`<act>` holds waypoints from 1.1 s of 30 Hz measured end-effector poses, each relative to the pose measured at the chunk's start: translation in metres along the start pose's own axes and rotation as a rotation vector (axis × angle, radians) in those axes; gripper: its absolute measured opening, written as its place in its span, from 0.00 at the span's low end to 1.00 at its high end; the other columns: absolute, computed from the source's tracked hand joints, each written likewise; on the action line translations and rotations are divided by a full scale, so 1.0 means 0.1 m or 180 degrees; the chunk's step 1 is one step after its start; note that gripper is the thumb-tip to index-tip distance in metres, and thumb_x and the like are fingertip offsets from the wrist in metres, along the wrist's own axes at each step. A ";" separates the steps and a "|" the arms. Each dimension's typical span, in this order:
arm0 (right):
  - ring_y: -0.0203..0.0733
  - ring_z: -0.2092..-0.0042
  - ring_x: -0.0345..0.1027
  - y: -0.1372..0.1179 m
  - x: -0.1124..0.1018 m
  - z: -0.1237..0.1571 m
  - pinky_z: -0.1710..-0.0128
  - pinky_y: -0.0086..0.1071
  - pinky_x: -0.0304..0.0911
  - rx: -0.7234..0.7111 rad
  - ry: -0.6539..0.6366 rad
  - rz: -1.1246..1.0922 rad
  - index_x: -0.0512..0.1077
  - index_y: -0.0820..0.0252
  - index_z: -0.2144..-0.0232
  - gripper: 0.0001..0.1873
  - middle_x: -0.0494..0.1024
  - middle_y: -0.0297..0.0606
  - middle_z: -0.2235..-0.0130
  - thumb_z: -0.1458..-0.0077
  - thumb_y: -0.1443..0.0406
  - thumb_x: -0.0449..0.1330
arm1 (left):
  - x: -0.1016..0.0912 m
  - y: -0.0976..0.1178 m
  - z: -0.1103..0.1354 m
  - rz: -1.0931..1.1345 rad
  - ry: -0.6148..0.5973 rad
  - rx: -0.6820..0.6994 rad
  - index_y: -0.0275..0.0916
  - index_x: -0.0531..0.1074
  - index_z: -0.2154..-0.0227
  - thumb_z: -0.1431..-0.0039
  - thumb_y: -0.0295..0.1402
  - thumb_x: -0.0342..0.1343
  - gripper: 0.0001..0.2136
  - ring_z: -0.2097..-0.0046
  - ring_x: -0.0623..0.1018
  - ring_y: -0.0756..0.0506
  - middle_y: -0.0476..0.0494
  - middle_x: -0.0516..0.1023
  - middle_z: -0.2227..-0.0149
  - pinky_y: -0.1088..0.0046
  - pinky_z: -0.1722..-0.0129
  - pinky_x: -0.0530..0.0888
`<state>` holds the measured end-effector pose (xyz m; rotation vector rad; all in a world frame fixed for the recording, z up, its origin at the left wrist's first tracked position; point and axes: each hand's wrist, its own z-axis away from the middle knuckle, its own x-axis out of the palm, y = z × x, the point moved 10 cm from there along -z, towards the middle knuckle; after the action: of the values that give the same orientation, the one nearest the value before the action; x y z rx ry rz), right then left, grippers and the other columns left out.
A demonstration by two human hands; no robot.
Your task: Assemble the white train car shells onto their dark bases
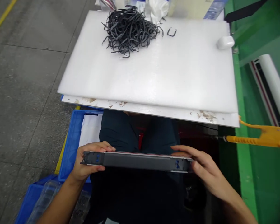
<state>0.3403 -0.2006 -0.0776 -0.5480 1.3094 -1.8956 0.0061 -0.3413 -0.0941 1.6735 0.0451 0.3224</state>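
A long, narrow dark-grey plastic part (137,161) lies level across my lap, with a small blue piece near each end. My left hand (90,160) grips its left end, fingers along the far edge and thumb on the near side. Around the right end closes my right hand (200,165), thumb on the near face and fingers behind. Farther off, a tangled heap of black U-shaped strips (130,29) rests on the white foam-topped table (154,81). One loose black U-shaped strip (171,32) lies to the right of the heap.
A small white object (225,42) sits at the table's right side. Beyond the green frame (244,155) is a white and black long unit (270,90). A yellow-orange tool (259,138) juts in from the right. Blue bins (68,149) stand at lower left.
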 end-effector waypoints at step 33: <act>0.54 0.42 0.77 0.16 0.56 0.06 0.42 0.43 0.72 0.0434 -0.0368 0.0566 0.76 0.47 0.38 0.25 0.82 0.41 0.44 0.31 0.46 0.64 | 1.88 0.07 -0.04 -0.2685 -0.1960 -0.0265 0.34 0.75 0.54 0.25 0.38 0.57 0.10 0.62 0.82 0.38 0.42 0.81 0.61 0.59 0.63 0.79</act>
<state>0.3151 -0.2512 -0.0942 -0.4490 1.1078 -1.7645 0.1845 -0.2971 -0.0524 1.4640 0.2617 -0.8098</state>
